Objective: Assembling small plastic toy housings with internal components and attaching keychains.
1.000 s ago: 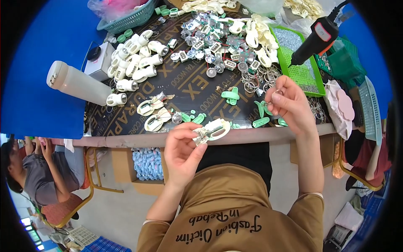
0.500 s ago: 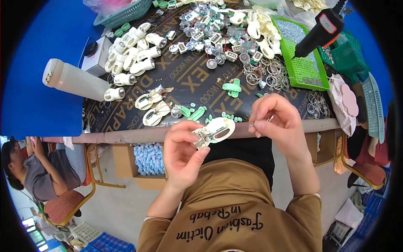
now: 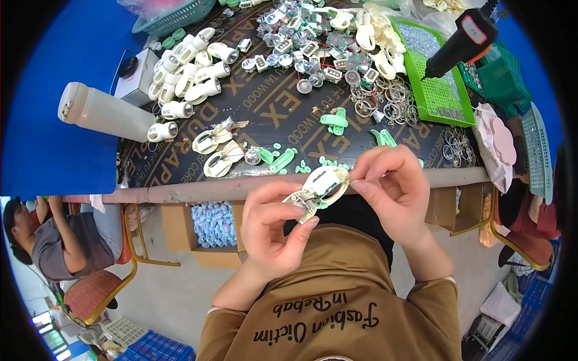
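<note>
My left hand (image 3: pixel 274 231) grips a cream flashlight housing (image 3: pixel 326 179) by its lower end, between thumb and fingers. The housing is open, showing a white block and a green circuit board, with an oval loop at its far end. Against that loop's right edge, my right hand (image 3: pixel 394 195) pinches a small metal piece, mostly hidden by the fingertips. Just beyond the hands, green plastic strips (image 3: pixel 282 161) and small green buttons (image 3: pixel 325 161) lie on the dark table. Two opened housings (image 3: pixel 223 159) with wires and a clear lens lie to the left of them.
Assembled cream flashlights (image 3: pixel 195 66) pile up at the back left beside a white bottle (image 3: pixel 108 111). Circuit boards with lenses (image 3: pixel 313 51) fill the back middle, near metal key rings (image 3: pixel 394 102). An electric screwdriver (image 3: pixel 460 45) hangs over a green tray (image 3: pixel 424 90). Another person sits at left.
My right hand has moved left and down, bringing the small metal piece to the housing's loop. My left hand has shifted slightly right and tilted the housing more upright.
</note>
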`<state>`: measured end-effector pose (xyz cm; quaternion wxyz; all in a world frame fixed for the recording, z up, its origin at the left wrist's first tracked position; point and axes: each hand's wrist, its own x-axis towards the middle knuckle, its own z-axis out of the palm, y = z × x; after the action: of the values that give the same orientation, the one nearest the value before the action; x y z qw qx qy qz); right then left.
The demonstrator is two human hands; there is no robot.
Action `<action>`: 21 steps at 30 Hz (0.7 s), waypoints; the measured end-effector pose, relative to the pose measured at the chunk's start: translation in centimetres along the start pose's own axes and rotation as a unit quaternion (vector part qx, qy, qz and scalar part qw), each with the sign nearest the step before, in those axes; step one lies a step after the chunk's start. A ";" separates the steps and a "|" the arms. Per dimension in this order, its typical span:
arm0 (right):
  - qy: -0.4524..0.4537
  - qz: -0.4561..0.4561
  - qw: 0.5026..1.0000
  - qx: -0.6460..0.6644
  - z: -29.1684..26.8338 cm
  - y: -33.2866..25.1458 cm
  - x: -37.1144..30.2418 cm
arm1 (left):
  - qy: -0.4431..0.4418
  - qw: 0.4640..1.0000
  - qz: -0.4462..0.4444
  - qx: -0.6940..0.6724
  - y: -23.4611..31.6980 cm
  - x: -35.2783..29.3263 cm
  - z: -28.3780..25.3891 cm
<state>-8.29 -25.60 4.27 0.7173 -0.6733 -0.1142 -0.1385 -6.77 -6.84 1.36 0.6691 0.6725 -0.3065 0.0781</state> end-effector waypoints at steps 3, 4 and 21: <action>0.013 -0.027 0.998 -0.053 0.2 0.0 -0.2 | 0.006 1.000 -0.003 -0.025 0.2 0.1 0.3; 0.014 -0.027 0.998 -0.053 0.1 0.0 -0.2 | 0.013 0.999 -0.009 -0.050 0.3 0.1 0.4; 0.022 -0.186 0.939 -0.289 0.3 -0.4 0.0 | 0.044 0.999 -0.002 0.005 0.4 0.0 0.8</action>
<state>-8.40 -25.29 4.65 0.4553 -0.8152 -0.1770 -0.3112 -7.25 -7.58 1.60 0.6788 0.6722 -0.2754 0.1074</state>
